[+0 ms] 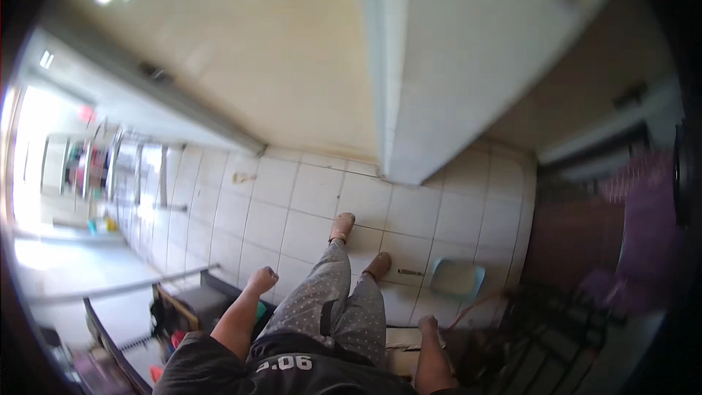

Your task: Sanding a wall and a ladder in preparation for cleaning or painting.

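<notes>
My left hand (263, 280) hangs in front of my left hip with its fingers curled in, and nothing shows in it. Close beside it stands a dark grey piece of furniture (211, 299) with a metal rail. My right hand (428, 322) is low at my right side, small and blurred; whether it holds anything is unclear. A thin reddish curved strip (474, 307) shows just beyond it. Below me are my legs in dotted grey trousers (307, 307) and brown clogs (343, 225), one foot ahead of the other on the white tiled floor (312, 184).
A light-blue square plastic stool or basin (458, 278) and a short dark strip (410, 272) lie to the right. Ahead juts a pale wall corner (406, 120). Metal racks (140, 175) stand far left. Purple cloth (650, 230) and a dark metal frame (565, 318) are at right.
</notes>
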`<state>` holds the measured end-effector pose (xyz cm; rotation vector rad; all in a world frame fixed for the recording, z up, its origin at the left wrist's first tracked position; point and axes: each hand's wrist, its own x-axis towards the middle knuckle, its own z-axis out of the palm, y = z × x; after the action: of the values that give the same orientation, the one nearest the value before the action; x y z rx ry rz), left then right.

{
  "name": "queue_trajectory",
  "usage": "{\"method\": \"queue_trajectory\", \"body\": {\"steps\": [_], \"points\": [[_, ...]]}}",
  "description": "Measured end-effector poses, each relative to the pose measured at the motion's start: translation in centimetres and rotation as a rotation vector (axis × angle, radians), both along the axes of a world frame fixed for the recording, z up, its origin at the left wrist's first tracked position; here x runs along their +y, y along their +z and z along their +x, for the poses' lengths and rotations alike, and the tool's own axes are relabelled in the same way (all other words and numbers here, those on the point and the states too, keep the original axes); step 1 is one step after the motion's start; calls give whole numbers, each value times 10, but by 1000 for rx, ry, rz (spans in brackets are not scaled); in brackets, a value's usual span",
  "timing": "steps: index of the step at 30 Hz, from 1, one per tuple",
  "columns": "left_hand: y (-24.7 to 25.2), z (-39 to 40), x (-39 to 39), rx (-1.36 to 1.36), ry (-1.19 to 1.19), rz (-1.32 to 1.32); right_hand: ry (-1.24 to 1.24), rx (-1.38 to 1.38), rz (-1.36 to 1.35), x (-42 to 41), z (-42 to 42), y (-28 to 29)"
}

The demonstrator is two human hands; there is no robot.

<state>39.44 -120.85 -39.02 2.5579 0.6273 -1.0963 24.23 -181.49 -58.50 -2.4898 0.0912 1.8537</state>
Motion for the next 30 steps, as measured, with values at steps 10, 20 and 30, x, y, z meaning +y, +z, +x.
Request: {"method": "queue_trajectory", "body": {"steps": [10,20,30], "points": [[72,-123,83,-283,472,-45,-245,-891,308,126,326,126],[84,-238,148,-342,1274,52,-158,-709,411,358,470,130],[56,-242,185,-347,1616,47,224,-222,371,637,423,185]]}}
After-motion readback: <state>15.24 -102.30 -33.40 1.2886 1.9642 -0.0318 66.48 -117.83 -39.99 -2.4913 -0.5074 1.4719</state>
